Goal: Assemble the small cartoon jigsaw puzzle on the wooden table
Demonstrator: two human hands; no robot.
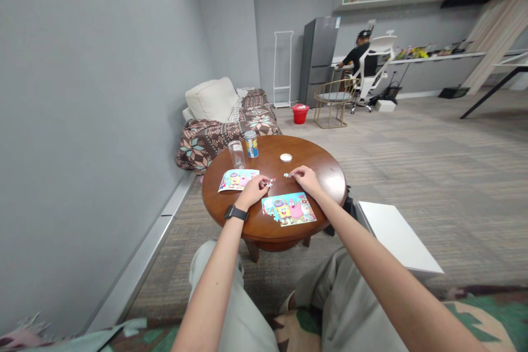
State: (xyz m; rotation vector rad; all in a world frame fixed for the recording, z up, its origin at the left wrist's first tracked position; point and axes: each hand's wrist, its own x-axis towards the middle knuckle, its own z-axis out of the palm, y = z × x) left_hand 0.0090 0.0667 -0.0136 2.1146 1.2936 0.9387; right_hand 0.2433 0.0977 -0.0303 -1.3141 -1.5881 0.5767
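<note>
Both my arms reach to a round brown wooden table [325, 170]. My left hand [254, 190], with a black watch on the wrist, has its fingers curled over a small jigsaw piece [270, 182]. My right hand [304, 177] pinches another small jigsaw piece [287, 175]. Below the hands lies a colourful cartoon jigsaw picture [289, 208], partly assembled at its left edge. A second cartoon picture sheet [238, 180] lies to the left of my left hand.
On the table's far side stand a clear glass [236, 154], a blue drink can [251, 143] and a small white disc [286, 157]. A white box [396, 236] sits to the right, a patterned sofa [231, 129] behind. A person sits at a desk far back.
</note>
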